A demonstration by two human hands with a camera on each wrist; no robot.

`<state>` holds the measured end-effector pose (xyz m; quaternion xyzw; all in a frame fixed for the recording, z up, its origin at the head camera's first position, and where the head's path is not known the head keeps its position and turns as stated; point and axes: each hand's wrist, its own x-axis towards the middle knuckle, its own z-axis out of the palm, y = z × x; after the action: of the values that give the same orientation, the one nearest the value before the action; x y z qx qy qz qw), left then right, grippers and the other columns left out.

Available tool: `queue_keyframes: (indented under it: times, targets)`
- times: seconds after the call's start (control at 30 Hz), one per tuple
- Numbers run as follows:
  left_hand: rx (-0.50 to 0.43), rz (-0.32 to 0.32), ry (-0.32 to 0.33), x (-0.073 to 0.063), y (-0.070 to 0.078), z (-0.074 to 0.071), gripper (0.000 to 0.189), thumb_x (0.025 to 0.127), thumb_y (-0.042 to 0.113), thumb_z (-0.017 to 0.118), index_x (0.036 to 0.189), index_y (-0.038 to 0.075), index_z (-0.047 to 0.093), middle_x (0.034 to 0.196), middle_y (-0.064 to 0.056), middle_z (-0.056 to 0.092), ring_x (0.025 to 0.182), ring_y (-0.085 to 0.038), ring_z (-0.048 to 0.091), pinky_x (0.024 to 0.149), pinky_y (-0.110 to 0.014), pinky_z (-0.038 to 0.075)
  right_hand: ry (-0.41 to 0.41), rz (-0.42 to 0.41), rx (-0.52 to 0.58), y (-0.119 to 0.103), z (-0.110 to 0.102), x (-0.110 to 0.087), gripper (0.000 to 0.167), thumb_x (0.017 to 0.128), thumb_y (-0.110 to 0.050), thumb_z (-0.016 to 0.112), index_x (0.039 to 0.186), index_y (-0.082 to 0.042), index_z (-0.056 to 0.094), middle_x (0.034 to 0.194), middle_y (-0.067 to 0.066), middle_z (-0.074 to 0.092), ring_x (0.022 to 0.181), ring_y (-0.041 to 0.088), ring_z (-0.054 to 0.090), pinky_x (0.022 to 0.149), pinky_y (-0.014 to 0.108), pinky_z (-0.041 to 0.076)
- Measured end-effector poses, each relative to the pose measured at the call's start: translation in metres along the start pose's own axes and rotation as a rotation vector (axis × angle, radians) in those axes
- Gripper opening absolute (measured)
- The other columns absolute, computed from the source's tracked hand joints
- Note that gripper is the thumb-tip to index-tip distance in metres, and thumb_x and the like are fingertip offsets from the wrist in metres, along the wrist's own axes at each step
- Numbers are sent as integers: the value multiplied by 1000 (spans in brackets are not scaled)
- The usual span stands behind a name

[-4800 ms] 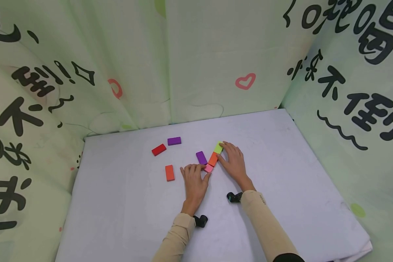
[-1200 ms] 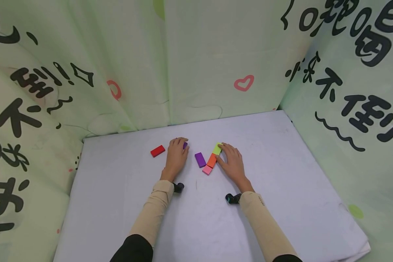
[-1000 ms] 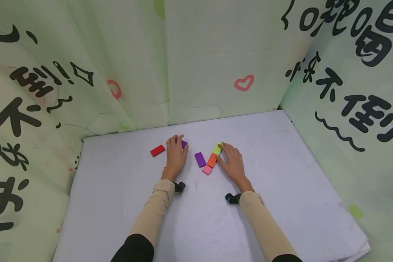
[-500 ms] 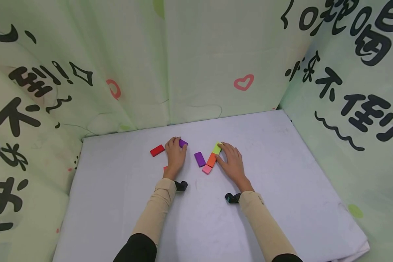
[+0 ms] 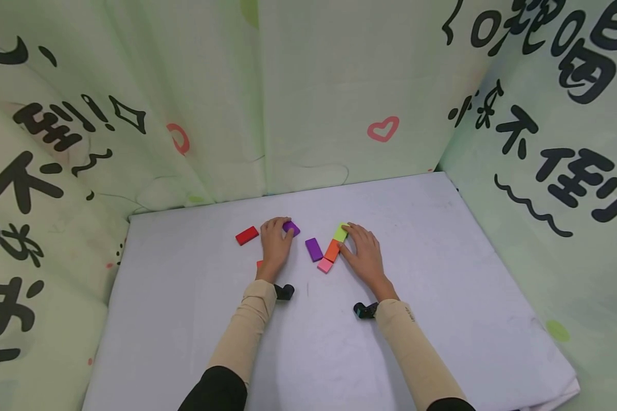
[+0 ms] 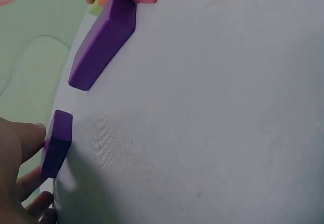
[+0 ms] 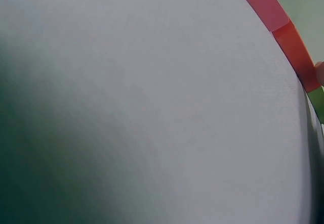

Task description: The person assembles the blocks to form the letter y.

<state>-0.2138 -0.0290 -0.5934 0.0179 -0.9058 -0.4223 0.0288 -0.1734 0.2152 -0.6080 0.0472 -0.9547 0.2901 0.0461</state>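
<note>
My left hand (image 5: 275, 246) pinches a purple block (image 5: 292, 229) near the back of the table; in the left wrist view, thumb and fingertips are on its sides. To the right, a second purple block (image 5: 314, 250) lies tilted, its near end by a pink block (image 5: 325, 265). Pink, orange (image 5: 332, 250) and lime-green (image 5: 340, 233) blocks form a slanting row, end to end. My right hand (image 5: 366, 258) rests beside this row, thumb against the orange block, a fingertip at the green one. The right wrist view shows only part of the row.
A red block (image 5: 247, 236) lies left of my left hand. An orange-red block (image 5: 259, 264) is mostly hidden behind that hand's wrist. The white-covered table (image 5: 185, 319) meets printed curtains (image 5: 313, 103) at its back and sides.
My left hand has left the pink block, gone to the back-left purple block and taken hold of it. That block has turned and shifted right. The right hand stays at the row.
</note>
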Motion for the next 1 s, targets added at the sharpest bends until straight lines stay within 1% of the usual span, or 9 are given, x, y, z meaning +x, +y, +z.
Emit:
queue_keyframes:
  times: [0.1, 0.2, 0.33, 0.47, 0.63, 0.77, 0.87, 1.0]
  targets:
    - [26, 15, -23, 0, 1, 1, 35, 104, 20, 65, 138, 15, 64, 150, -10, 57, 148, -33, 37, 125, -52, 31, 5, -2, 1, 0, 0, 0, 58, 104, -41, 60, 154, -16, 49, 164, 10, 44, 156, 31, 34, 130, 59, 16]
    - [59, 11, -40, -1, 3, 2, 40, 103, 22, 66, 142, 16, 62, 151, -9, 57, 149, -33, 38, 125, -52, 31, 7, -2, 3, 1, 1, 0, 58, 104, -42, 60, 154, -16, 49, 164, 9, 44, 156, 31, 33, 130, 59, 16]
    - [110, 1, -41, -1, 3, 4, 49, 103, 26, 66, 149, 15, 55, 154, -9, 55, 149, -33, 38, 126, -53, 28, 7, 0, 4, 1, 1, -1, 58, 104, -43, 59, 154, -17, 49, 164, 9, 44, 156, 31, 33, 130, 58, 16]
    - [159, 12, -41, -1, 3, 6, 53, 103, 30, 66, 151, 14, 51, 155, -10, 53, 149, -33, 37, 128, -54, 24, 5, 1, -2, 2, 1, 0, 58, 104, -43, 58, 154, -17, 48, 164, 8, 44, 156, 30, 33, 130, 58, 16]
    - [212, 49, -39, -2, 4, 9, 53, 104, 34, 65, 152, 17, 52, 153, -10, 53, 148, -33, 37, 127, -56, 23, -4, 5, -9, 2, 1, 1, 58, 105, -44, 58, 155, -17, 48, 165, 8, 43, 157, 30, 32, 130, 57, 16]
    - [221, 74, -31, -4, 6, 8, 51, 104, 34, 64, 152, 20, 55, 148, -10, 55, 147, -34, 37, 126, -57, 23, -3, 5, -9, 2, 1, 0, 58, 105, -44, 58, 155, -18, 48, 165, 8, 43, 157, 30, 32, 131, 57, 16]
    - [226, 79, -35, -4, 7, 8, 49, 105, 33, 63, 152, 20, 56, 147, -10, 56, 147, -35, 36, 126, -58, 22, -5, 7, -14, 2, 1, 0, 58, 105, -44, 58, 155, -18, 47, 165, 8, 43, 157, 30, 32, 130, 58, 16]
    - [252, 78, -53, -4, 8, 9, 49, 107, 30, 59, 154, 21, 53, 148, -10, 55, 148, -35, 34, 126, -58, 20, -6, 8, -16, 3, 1, 0, 58, 104, -43, 58, 155, -17, 48, 165, 8, 43, 157, 30, 32, 130, 58, 16]
